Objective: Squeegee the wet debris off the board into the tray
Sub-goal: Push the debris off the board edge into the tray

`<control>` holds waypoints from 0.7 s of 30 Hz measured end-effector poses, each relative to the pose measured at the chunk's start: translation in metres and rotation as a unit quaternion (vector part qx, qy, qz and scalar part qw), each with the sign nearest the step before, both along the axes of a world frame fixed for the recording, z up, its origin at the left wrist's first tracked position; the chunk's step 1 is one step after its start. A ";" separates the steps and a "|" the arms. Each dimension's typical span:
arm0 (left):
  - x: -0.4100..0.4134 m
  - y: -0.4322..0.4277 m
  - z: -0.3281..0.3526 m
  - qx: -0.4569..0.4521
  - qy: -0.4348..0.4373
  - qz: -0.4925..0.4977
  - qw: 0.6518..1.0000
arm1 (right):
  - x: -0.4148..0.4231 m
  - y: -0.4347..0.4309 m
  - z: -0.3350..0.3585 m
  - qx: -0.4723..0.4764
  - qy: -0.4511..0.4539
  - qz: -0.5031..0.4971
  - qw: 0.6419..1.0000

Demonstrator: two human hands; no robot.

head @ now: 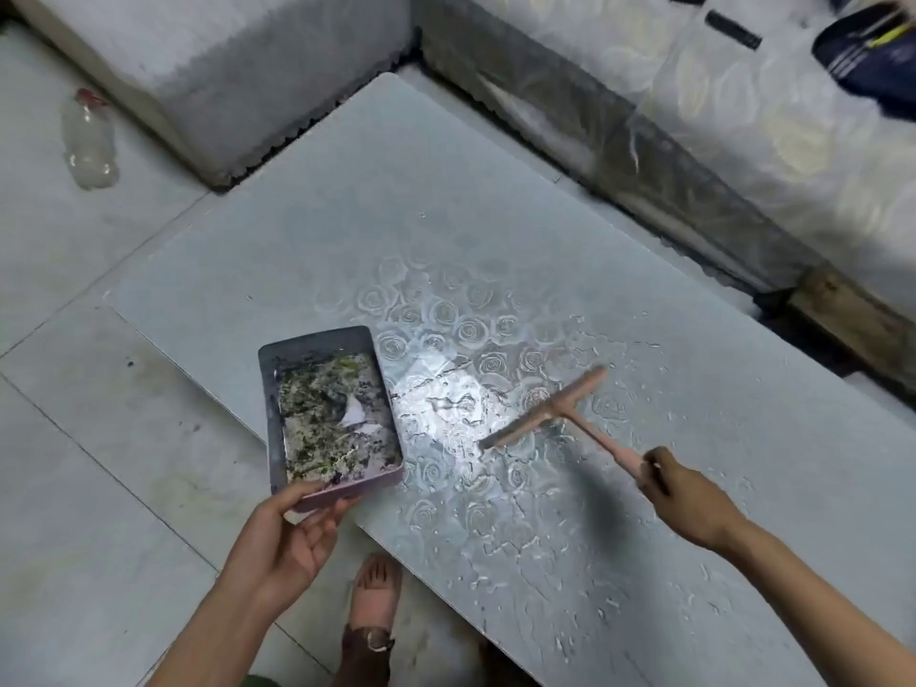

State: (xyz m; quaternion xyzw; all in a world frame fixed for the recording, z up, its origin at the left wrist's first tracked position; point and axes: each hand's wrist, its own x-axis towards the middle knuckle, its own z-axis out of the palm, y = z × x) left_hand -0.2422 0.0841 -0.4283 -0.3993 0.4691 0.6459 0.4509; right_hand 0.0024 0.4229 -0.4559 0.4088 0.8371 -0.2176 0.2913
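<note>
Far beyond the left hand point(285, 533), a plastic bottle point(89, 141) lies on the floor. That hand grips the near end of the tray point(270, 414), thumb on the rim and fingers curled beneath. The tray is at the board's point(396, 215) edge and full of wet debris point(327, 423). Between the hands, the squeegee point(550, 406) has its blade on the wet board. The right hand point(684, 493) is clenched round the handle's end.

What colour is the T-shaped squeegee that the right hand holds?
Pale pink: the T-shaped squeegee, handle and blade bar alike, seen in the head view.
</note>
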 end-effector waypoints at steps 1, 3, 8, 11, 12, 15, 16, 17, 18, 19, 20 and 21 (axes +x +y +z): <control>0.004 0.005 -0.001 0.001 -0.001 0.000 1.000 | 0.009 0.010 0.001 0.019 -0.002 0.006 1.000; 0.014 0.019 -0.010 -0.007 0.005 0.001 1.000 | 0.031 0.040 -0.001 0.051 -0.002 0.019 0.999; 0.039 0.050 -0.030 -0.007 -0.004 0.026 1.000 | 0.075 0.122 -0.001 0.078 -0.004 0.029 0.997; 0.054 0.069 -0.041 0.012 -0.006 0.038 0.999 | 0.074 0.154 -0.019 0.079 -0.018 0.063 0.995; 0.058 0.075 -0.046 0.015 -0.007 0.045 0.999 | 0.069 0.160 -0.029 0.070 -0.008 0.075 0.995; 0.071 0.090 -0.056 0.031 -0.013 0.064 0.997 | 0.025 0.162 -0.059 0.038 0.045 0.150 0.987; 0.074 0.094 -0.059 0.032 -0.010 0.073 0.997 | 0.008 0.159 -0.068 0.028 0.059 0.188 0.980; 0.076 0.097 -0.061 0.029 -0.007 0.082 0.996 | -0.008 0.157 -0.074 0.023 0.071 0.221 0.972; 0.078 0.100 -0.061 0.029 -0.004 0.086 0.996 | -0.021 0.158 -0.075 0.029 0.078 0.252 0.964; 0.079 0.102 -0.063 0.029 -0.003 0.090 0.996 | -0.032 0.164 -0.073 0.045 0.084 0.279 0.956; 0.080 0.104 -0.064 0.023 -0.002 0.090 0.996 | -0.038 0.176 -0.069 0.061 0.093 0.300 0.947; 0.081 0.106 -0.064 0.018 -0.002 0.090 0.996 | -0.042 0.191 -0.060 0.067 0.095 0.309 0.944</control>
